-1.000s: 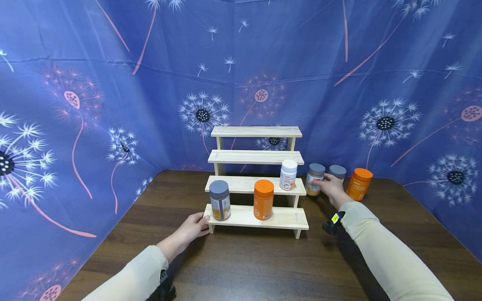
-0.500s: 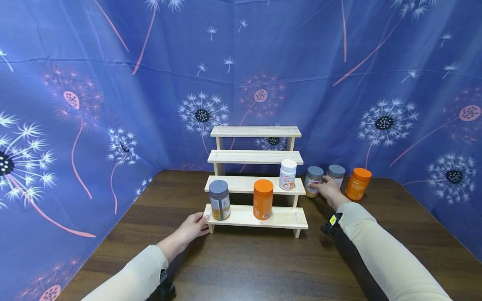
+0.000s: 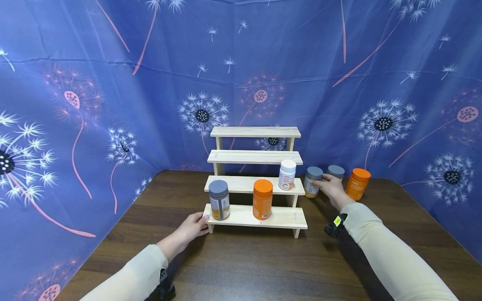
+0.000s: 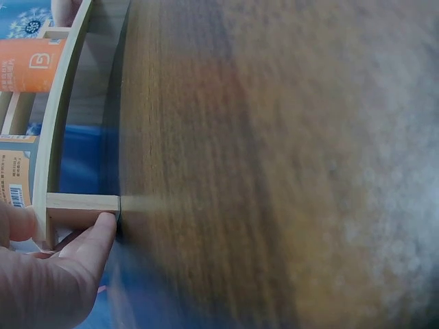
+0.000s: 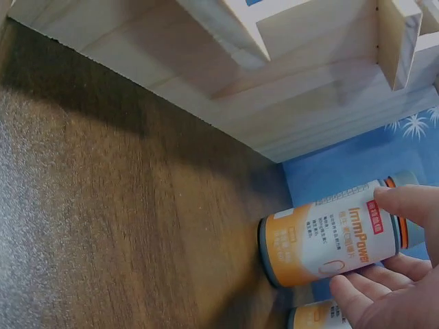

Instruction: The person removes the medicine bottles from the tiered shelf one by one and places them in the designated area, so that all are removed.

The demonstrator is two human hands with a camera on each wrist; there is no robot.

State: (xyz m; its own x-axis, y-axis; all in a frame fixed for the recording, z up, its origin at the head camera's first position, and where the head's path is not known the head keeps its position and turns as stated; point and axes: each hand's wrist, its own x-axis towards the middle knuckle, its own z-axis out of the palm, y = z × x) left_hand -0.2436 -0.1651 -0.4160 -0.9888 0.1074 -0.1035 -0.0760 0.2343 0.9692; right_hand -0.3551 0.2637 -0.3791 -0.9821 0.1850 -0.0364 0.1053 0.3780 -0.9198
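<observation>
A four-step wooden display rack [image 3: 256, 157] stands on the table, and my left hand [image 3: 193, 228] grips the left end of its lowest step. In the left wrist view the thumb lies by the step's top and a finger [image 4: 103, 229] presses the leg. Right of the rack, my right hand [image 3: 332, 189] holds a grey-lidded supplement bottle [image 5: 333, 236] near its neck, thumb on one side and fingers on the other. On the rack are another grey-lidded bottle [image 3: 220, 200], an orange bottle [image 3: 262, 200] and, one step higher, a white bottle [image 3: 287, 174].
Behind the right hand, a further grey-lidded bottle [image 3: 336, 171] is partly hidden. An orange bottle [image 3: 358, 184] stands beside it at the right. A blue dandelion-print cloth [image 3: 150, 104] hangs behind the dark wooden table [image 3: 241, 267].
The bottle in my right hand has come down slightly, with the hand staying on it. My left hand keeps its grip on the rack, which has not moved.
</observation>
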